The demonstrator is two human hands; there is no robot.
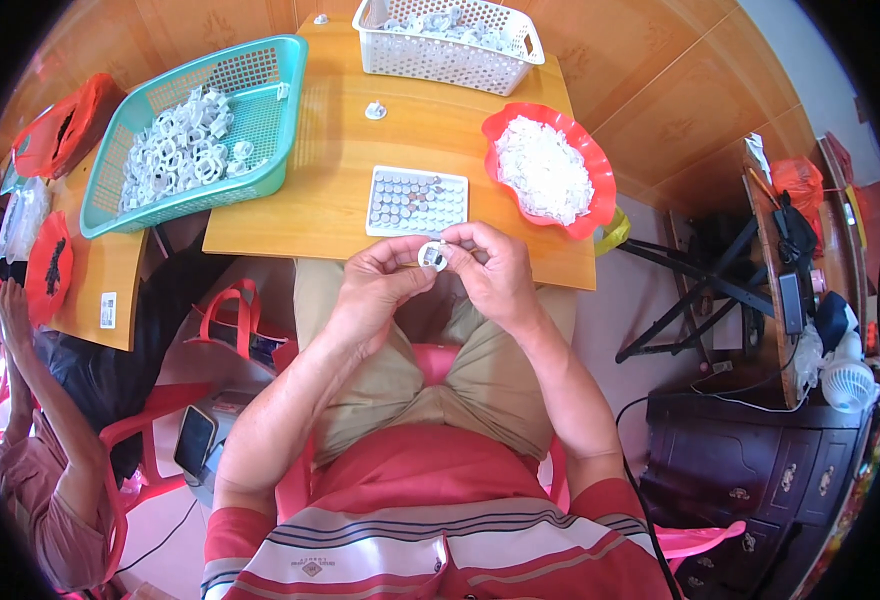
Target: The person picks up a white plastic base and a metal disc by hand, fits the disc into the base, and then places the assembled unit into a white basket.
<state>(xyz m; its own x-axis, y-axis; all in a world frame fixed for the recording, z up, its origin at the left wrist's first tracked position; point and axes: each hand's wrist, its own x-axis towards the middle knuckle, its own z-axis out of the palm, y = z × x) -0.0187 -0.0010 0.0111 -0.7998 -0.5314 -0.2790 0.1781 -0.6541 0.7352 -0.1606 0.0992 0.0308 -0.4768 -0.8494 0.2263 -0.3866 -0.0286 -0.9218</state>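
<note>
A small white ring-shaped plastic part (425,258) is pinched between both my hands just off the table's front edge. My left hand (378,290) grips its left side with thumb and fingers. From the right, my right hand (498,272) closes on it too; whether those fingertips also hold a smaller piece is too small to tell. Just beyond my hands lies a white tray (442,226) with rows of small round greyish pieces. A teal basket (292,110) of similar white-grey parts stands to the left, and a red scalloped bowl (600,165) heaped with small white pieces to the right.
A white perforated basket (450,68) of parts stands at the table's far edge. One loose white part (375,111) lies on the wooden table (335,150). At left, another person's arm (50,400) is near a red dish (48,262). A black folding stand (705,285) is at right.
</note>
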